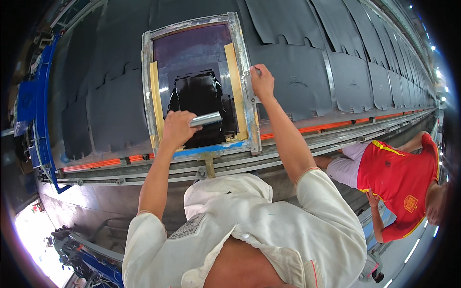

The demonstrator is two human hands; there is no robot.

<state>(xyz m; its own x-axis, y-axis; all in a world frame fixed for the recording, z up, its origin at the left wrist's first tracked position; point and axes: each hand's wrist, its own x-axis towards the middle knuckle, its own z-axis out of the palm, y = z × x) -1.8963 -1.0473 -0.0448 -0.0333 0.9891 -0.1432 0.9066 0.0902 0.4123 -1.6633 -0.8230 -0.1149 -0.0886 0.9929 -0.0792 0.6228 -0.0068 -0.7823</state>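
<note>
My left hand [177,128] is closed round one end of a squeegee [207,119], seen as a shiny metal bar over the lower part of a printing screen. Black ink [194,93] lies thick on the mesh, with ragged streaks along its sides. The screen's metal frame [147,86] is worn, and yellow tape [234,72] lines both inner sides. At the right side of the frame, my right hand [262,82] is closed in a fist round a small metal handle, whose end shows at the thumb. The squeegee's lower edge cannot be made out.
Dark grey sheet pieces [302,77] cover the long table on both sides. Metal rails [307,144] with an orange strip run along its near edge. A blue metal frame [43,110] stands at the left end. A person in a red shirt [394,177] is at the right.
</note>
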